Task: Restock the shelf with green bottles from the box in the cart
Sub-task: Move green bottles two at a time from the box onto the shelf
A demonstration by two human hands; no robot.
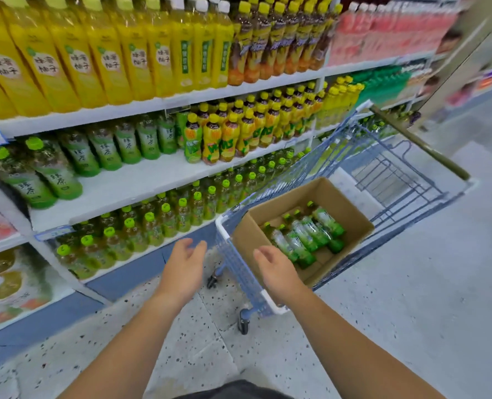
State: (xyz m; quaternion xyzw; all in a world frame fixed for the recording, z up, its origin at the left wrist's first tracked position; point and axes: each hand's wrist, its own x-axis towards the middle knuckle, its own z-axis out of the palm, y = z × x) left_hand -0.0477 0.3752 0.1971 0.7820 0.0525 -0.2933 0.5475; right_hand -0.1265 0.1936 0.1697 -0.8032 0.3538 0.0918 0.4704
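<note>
Green bottles (305, 234) lie in box (351, 208) in cart (239, 266) — just beyond right hand (273, 266). Left hand (183, 266) nearer shelf (129, 182) — both hands relaxed, empty.

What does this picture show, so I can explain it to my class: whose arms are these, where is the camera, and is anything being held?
There is no machine here. A person wears one wide-angle camera on the head, so you look down along their own arms. The left hand and right hand are both open and hold nothing. The right hand is close to a cardboard box that stands in a blue shopping cart. Green bottles lie on their sides in the box. To the left, a white shop shelf carries similar green-capped bottles towards its back, with bare space in front.
</note>
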